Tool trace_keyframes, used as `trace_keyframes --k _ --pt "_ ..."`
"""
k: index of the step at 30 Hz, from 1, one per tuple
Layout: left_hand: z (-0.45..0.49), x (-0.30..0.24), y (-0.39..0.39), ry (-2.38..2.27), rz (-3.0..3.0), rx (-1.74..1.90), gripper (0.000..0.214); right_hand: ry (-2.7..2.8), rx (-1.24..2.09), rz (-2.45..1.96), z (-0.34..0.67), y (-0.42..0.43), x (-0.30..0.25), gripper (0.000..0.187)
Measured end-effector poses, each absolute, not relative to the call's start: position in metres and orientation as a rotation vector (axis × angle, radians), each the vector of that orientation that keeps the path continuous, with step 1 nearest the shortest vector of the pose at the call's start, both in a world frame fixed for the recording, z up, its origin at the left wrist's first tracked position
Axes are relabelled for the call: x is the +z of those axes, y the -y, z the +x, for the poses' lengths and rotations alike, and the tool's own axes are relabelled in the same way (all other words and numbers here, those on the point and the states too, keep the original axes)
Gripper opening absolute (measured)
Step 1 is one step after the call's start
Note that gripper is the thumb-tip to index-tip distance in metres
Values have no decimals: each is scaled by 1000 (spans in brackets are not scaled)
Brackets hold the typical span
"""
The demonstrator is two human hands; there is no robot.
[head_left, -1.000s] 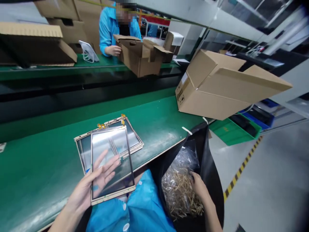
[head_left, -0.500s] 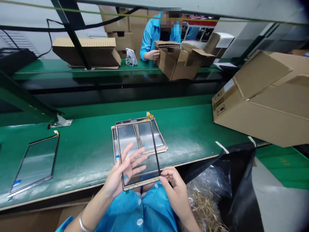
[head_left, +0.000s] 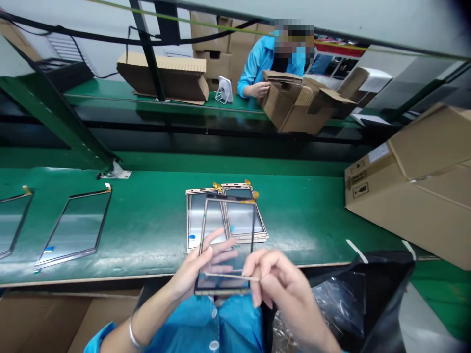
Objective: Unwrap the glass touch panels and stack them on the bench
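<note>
A clear touch-screen panel (head_left: 245, 252) with a dark border is held tilted above the near edge of the bench. My left hand (head_left: 196, 269) supports it from behind at the left side, fingers spread and visible through the glass. A thin, pale strip (head_left: 228, 276) runs across the panel's lower part, lifted off the bottom border at least in part. Its right end is pinched in the fingers of my right hand (head_left: 277, 279), at the panel's lower right corner. Behind the panel lie two stacks of similar panels, a left stack (head_left: 194, 215) and a right stack (head_left: 262, 238).
Two more panels, one (head_left: 79, 225) whole and one (head_left: 11, 223) cut off by the frame, lie on the green bench (head_left: 154, 220). A large cardboard box (head_left: 415, 191) stands right. A black bag (head_left: 382, 279) hangs at the front edge. Across the bench, a co-worker (head_left: 257, 63) handles a carton.
My right hand has moved up from the panel's lower right corner, and a pale strip now stretches from it. The view has shifted left, revealing another panel.
</note>
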State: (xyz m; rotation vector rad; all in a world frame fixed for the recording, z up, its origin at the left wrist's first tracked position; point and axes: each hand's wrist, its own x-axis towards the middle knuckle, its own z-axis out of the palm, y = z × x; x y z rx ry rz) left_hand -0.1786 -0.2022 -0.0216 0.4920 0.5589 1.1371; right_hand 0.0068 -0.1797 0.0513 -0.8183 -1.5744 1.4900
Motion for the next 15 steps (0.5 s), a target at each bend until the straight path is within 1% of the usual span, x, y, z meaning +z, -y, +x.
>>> trace_keyframes --k 1,2,3,5,6,7,8,9,10,12,14,15 --pt "-178 -24 205 -514 467 1087 40 1529 1521 -766 3 166 65 17" --pt "-178 -26 208 -468 445 1051 44 1473 1428 -747 1 150 77 16" --pt "-178 -27 210 -426 432 1031 51 1391 1205 -749 0 134 86 15" --pt "-179 -28 214 -377 435 1035 62 1145 524 -740 5 108 94 13" --pt "-181 -28 214 -376 451 1047 62 1009 181 -714 10 101 92 14" --pt "-184 -27 214 -391 474 1066 59 907 -81 -700 15 98 86 14" --pt "-187 -25 213 -421 500 1091 53 872 -222 -717 20 100 75 15" --pt "-190 -24 212 -458 524 1117 48 911 -236 -779 24 107 61 14" --pt "-193 -21 210 -496 544 1145 44 1007 -132 -881 27 119 44 11" --pt "-198 -16 207 -558 565 1218 41 1266 312 -1116 28 152 9 5" --pt "-200 -10 204 -599 570 1295 38 1457 743 -1214 23 185 -20 7" --pt "-199 -7 203 -615 573 1324 38 1503 884 -1215 20 198 -30 8"
